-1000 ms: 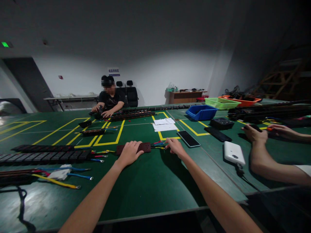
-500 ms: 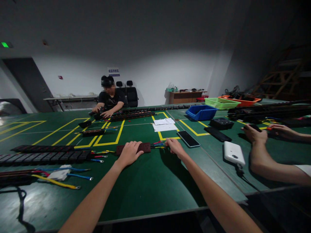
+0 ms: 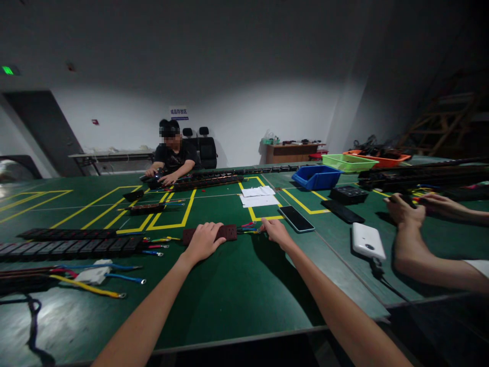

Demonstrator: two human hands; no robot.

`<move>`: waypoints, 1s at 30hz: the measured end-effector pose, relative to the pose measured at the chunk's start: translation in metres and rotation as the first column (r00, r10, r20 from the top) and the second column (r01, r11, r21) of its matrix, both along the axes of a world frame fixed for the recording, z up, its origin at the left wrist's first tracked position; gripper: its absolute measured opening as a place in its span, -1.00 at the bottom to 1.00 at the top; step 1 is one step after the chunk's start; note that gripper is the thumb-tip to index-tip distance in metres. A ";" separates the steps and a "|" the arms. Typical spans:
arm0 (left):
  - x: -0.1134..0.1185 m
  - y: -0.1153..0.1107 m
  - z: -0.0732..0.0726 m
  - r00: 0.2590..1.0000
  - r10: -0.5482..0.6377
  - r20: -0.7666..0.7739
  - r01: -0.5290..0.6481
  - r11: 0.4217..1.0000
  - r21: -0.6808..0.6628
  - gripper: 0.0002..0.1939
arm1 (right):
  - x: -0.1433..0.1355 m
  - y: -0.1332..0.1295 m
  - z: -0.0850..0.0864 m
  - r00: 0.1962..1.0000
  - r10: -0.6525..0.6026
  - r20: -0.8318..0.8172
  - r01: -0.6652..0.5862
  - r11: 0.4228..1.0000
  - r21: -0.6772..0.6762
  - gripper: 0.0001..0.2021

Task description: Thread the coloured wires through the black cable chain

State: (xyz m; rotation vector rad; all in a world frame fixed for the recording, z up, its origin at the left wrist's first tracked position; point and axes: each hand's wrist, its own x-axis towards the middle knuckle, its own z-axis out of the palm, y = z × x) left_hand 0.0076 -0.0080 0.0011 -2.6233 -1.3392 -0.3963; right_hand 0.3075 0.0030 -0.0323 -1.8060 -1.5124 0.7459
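Across the top of a dark red socket strip [image 3: 231,232] lies my left hand [image 3: 205,241], its fingers bent over the far side and its thumb along the near side, pressing it to the table. Coloured wires [image 3: 248,228] in red, blue and green-yellow come out of the strip's right end. My right hand [image 3: 275,232] pinches around the tips of these wires; which wire is between the fingers is partly hidden. More wires [image 3: 170,239] leave the strip's left end. Just beyond my right hand a phone [image 3: 297,219] lies flat.
Longer socket strips [image 3: 72,248] and wires with ring terminals [image 3: 95,288] lie at left. White papers [image 3: 260,196], a blue bin [image 3: 316,177] and a white power bank [image 3: 368,241] are to the right. A co-worker's hands [image 3: 405,211] work at far right; another person [image 3: 173,153] sits opposite.
My two hands and the strip stay almost where they were. At the right, the co-worker's hands have shifted slightly, and the orange item between them no longer shows clearly.
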 end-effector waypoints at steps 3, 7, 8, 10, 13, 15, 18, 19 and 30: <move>0.000 0.001 -0.001 1.000 -0.009 0.006 0.009 1.000 0.006 -0.49 | -0.002 -0.001 0.002 0.999 -0.009 -0.048 0.009 1.000 0.008 -0.51; 0.000 0.000 0.000 1.000 -0.014 0.017 0.014 1.000 0.006 -0.49 | -0.004 -0.003 0.005 0.998 0.004 -0.055 -0.005 1.000 -0.003 -0.59; 0.000 0.000 0.001 1.000 -0.014 0.016 0.014 1.000 0.005 -0.49 | -0.004 -0.003 0.006 0.999 0.008 -0.051 -0.009 1.000 -0.008 -0.59; 0.000 -0.001 0.001 1.000 -0.014 0.014 0.014 1.000 0.003 -0.49 | -0.004 -0.004 0.007 0.999 0.012 -0.044 -0.013 1.000 -0.016 -0.58; 0.000 -0.001 0.002 1.000 -0.012 0.013 0.012 1.000 -0.001 -0.49 | -0.004 -0.005 0.009 1.000 0.018 -0.021 -0.019 1.000 -0.020 -0.53; 0.000 -0.001 0.002 1.000 -0.010 0.017 0.010 1.000 -0.005 -0.50 | -0.004 -0.007 0.011 0.999 0.033 0.014 -0.032 0.999 -0.030 -0.49; 0.000 0.000 0.001 1.000 -0.011 0.026 0.012 1.000 -0.011 -0.51 | -0.005 -0.008 0.013 0.994 0.071 0.081 -0.067 0.997 -0.045 -0.42; 0.000 0.000 0.001 0.999 -0.012 0.029 0.012 1.000 -0.011 -0.51 | -0.006 -0.008 0.014 0.991 0.084 0.103 -0.079 0.996 -0.050 -0.40; 0.001 0.000 0.001 1.000 -0.004 0.008 0.004 1.000 0.003 -0.50 | -0.005 -0.002 0.009 0.961 0.114 0.254 -0.100 0.992 -0.071 -0.32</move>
